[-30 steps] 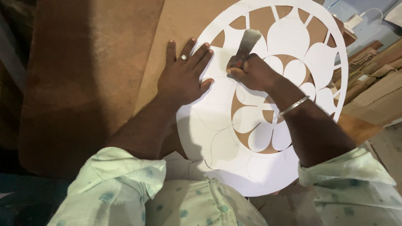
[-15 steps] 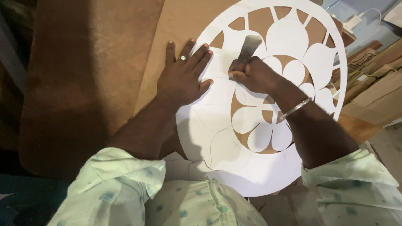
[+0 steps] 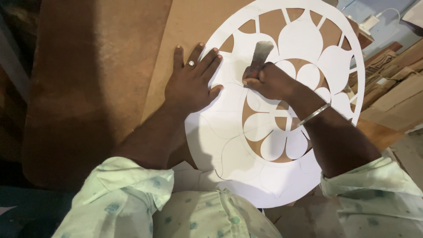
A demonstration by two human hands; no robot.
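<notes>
Head view: you are looking straight down at a round white sheet [image 3: 229, 132] lying flat on a brown board [image 3: 185, 26].
Left hand: your left hand [image 3: 191, 83] is spread flat, nothing in it, palm pressing the sheet's left edge, fingertips reaching past it onto the board; ring on one finger.
Right hand: your right hand [image 3: 269, 81] is clenched round the handle of a flat metal blade [image 3: 259, 52]; blade points away from you, resting on the sheet at the upper middle of the pattern.
Done: centre flower is cut through, brown shows between its petals. Upper and right parts of the outer ring are cut too, with open wedges and slots between big white petals.
Left: lower and left part of the sheet is uncut; only thin drawn curves show there. My read: roughly half the pattern is open.
Cut edge: the blade sits about where cut meets uncut.
Surroundings: cardboard pieces [image 3: 392, 88] stacked at right, well apart from the sheet.
</notes>
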